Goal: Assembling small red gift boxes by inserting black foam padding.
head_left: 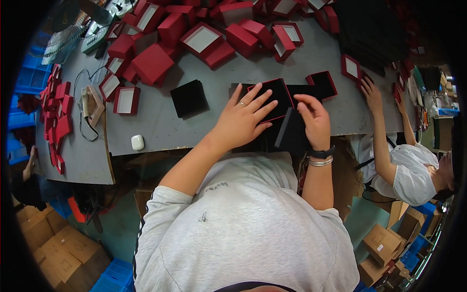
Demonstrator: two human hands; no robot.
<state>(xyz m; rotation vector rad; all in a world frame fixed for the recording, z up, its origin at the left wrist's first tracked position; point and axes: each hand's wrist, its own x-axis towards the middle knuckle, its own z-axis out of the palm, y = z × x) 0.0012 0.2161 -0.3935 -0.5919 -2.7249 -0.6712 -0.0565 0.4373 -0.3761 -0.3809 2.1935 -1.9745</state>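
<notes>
A shallow red-edged box with a black lining point(280, 95) lies at the table's front edge. My left hand point(244, 116) rests on it, fingers spread and stretched across the black lining, a ring on one of them. My right hand point(314, 119) is at the box's right side, its fingers curled with the tips near the rim. What they grip, if anything, is hidden. Beside the right hand, a dark flat panel point(286, 127) slants at the table edge. Behind that hand lies a small black-lined red box point(321, 83). Left of my left hand is a stack of black square pads point(188, 99).
Many red boxes point(152, 63) with white insides are heaped at the back. A white case point(137, 142) and a corded hand tool point(86, 104) lie at left. Black material point(365, 34) is piled back right. A co-worker's hands point(372, 95) are at the right.
</notes>
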